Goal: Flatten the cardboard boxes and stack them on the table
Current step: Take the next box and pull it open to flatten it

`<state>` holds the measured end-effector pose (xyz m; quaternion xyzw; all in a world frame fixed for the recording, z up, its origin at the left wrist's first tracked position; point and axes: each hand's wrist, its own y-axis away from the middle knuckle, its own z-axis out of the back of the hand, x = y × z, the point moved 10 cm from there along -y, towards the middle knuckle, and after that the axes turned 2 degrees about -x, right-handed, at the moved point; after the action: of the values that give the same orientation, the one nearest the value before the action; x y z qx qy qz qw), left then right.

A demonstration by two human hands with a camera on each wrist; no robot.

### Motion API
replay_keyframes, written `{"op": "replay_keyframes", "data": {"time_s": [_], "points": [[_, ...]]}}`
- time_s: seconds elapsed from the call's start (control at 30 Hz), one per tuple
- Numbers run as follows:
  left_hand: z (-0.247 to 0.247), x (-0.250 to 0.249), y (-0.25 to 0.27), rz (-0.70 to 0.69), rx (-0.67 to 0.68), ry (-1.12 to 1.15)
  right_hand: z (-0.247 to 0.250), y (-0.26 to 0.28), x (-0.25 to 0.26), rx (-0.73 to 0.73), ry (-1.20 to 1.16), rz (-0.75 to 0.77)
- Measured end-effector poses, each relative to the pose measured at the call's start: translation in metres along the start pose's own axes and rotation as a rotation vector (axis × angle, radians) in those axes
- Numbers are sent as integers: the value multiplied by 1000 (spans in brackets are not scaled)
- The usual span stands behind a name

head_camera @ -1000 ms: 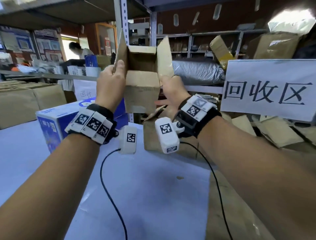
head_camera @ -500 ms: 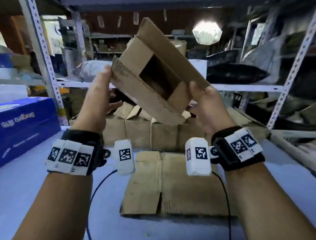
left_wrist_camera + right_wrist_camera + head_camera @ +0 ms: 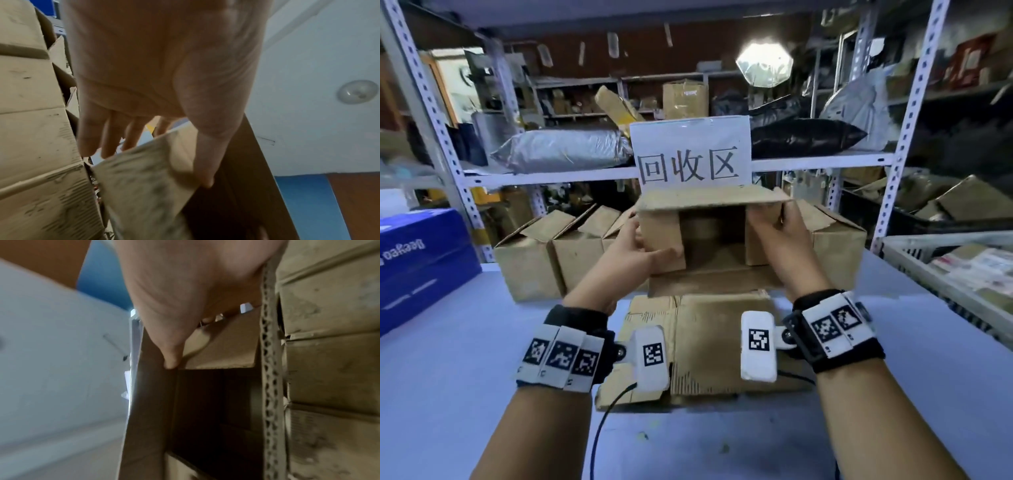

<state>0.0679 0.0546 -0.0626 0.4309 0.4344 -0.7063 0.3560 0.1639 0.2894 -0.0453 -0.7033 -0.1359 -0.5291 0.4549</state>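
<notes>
I hold an open brown cardboard box (image 3: 709, 202) in both hands, its open end facing me, just above a flattened cardboard sheet (image 3: 722, 342) lying on the table (image 3: 465, 377). My left hand (image 3: 635, 255) pinches the box's left side flap (image 3: 144, 186), thumb in front and fingers behind. My right hand (image 3: 780, 236) grips the right side flap (image 3: 222, 350), with the thumb (image 3: 170, 363) on its inner face and the other fingers hidden behind it. The top and bottom flaps stick out toward me.
A row of upright cardboard boxes (image 3: 541, 253) stands behind the held one, with another box (image 3: 839, 240) at the right. A blue carton (image 3: 417, 260) sits at the table's left, a white crate (image 3: 945, 270) at the right. A paper sign (image 3: 691, 154) hangs on the shelf rack.
The box has come down from a raised, tilted position to level and low over the flattened sheet, its opening turned toward me. Both hands have shifted onto the side flaps.
</notes>
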Motion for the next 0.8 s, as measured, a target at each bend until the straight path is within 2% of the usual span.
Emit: {"op": "replay_keyframes", "data": {"time_s": [0.13,0.2,0.27,0.37,0.47,0.6,0.8], "points": [[8,-8,3,-90,-87,-189,-16,8,7,12,189,139],[12,-9,1,-100,-125,-195,-19,11,8,-15,292,170],[18,-9,0,-125,-171,-163,-23,13,4,9,312,168],[26,-6,6,-159,-215,-134,-32,18,-11,163,234,63],[25,0,13,-124,-136,-58,-33,25,-5,268,154,25],[20,-6,19,-103,24,124,-11,28,11,152,17,52],[27,-7,27,-83,52,218,-13,37,12,208,-168,-37]]}}
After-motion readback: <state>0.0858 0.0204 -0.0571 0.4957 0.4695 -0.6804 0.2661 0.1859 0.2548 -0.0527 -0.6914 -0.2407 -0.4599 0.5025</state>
